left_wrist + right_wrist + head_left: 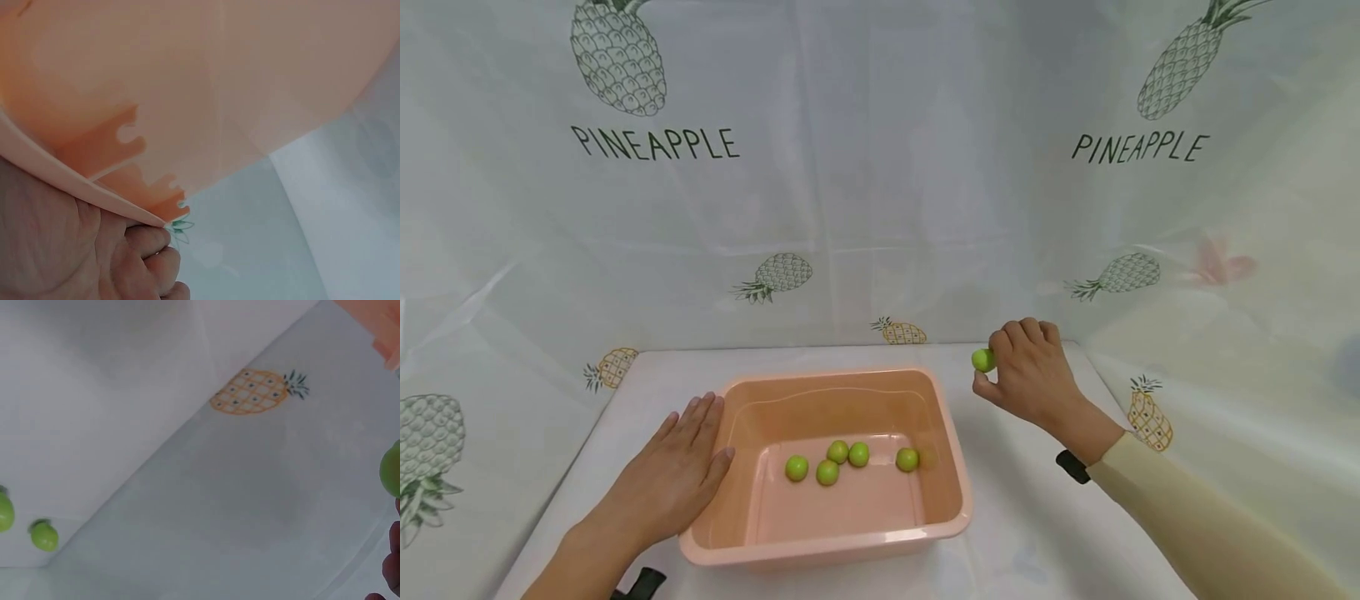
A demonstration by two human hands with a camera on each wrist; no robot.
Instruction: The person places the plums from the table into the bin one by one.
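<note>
1. Nearest, a black strap (646, 582) shows at the left wrist, just outside the near-left corner of the basin (827, 550), a peach tub set on the bench (1000, 533).
2. On the basin's left rim rests the left hand (673, 475), its fingers released and straight, grasping nothing.
3. Inside the basin, five green balls (827, 472) lie on the floor: four near one another left of and about its middle, one by its right wall.
4. Right of the basin, a beige sleeve (1195, 508) reaches in, with another black strap (1072, 467) at the wrist.
5. Beyond the basin's far-right corner is the right hand (1033, 375); its fingers and thumb pinch a green ball (982, 360) (on the basin's side), outside the basin.
6. Well apart from the basin, two more balls (44, 537) lie on the bench (only the right wrist view shows them).
7. Behind the basin hangs a pale pineapple-print curtain (880, 167).
</note>
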